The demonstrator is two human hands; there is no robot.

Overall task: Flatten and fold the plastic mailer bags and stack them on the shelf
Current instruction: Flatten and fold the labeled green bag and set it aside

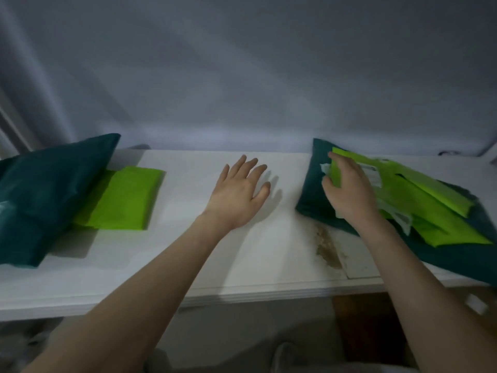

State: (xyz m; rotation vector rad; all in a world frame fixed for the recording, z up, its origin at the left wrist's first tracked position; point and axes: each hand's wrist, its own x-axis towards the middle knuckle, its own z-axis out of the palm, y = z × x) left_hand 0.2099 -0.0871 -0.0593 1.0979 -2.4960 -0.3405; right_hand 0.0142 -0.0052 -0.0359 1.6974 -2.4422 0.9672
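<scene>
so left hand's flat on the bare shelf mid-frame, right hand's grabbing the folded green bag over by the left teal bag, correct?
Not quite. The head view shows the right hand gripping a crumpled green mailer in the pile on the right teal bag. The folded green bag by the left teal bag is untouched. The left hand is open over the bare shelf.

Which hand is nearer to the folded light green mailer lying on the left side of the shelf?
Left. The left hand hovers over bare shelf just right of the folded light green mailer; the right hand is farther right, on the unfolded green mailers.
</scene>
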